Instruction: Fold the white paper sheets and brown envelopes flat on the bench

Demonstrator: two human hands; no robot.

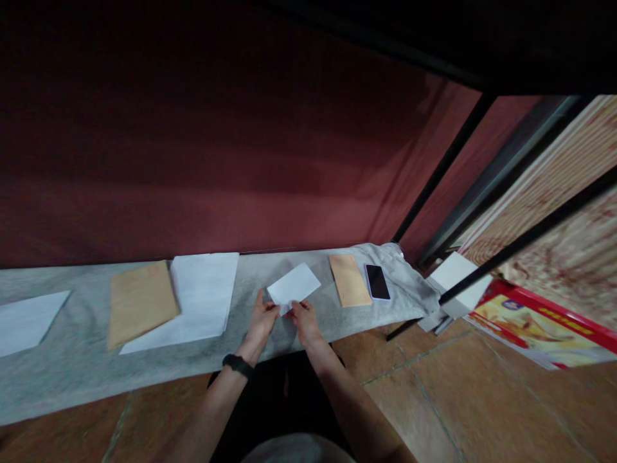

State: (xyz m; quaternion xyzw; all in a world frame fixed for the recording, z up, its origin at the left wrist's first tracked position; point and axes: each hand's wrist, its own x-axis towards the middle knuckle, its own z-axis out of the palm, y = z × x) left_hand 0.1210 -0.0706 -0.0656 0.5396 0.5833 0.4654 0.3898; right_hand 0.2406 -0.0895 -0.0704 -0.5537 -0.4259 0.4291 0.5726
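Observation:
A small white sheet of paper (294, 283) lies tilted just above the grey cloth in front of me, its near corner bent or folded up. My left hand (263, 315) pinches that near edge from the left, with the index finger pointing away. From the right, my right hand (303, 317) grips the same edge, fingers closed on it close to the left fingertips. The exact fold between the fingertips is too small to make out. To the right of the sheet lies a tan envelope (350, 281), apart from my hands.
A phone (378, 282) lies right of the tan envelope. Leftward are a stack of white paper (205, 296), a larger brown envelope (141, 303) on it, and another white sheet (29, 319). Black metal bars (446, 167) and a white box (460, 283) stand at the right.

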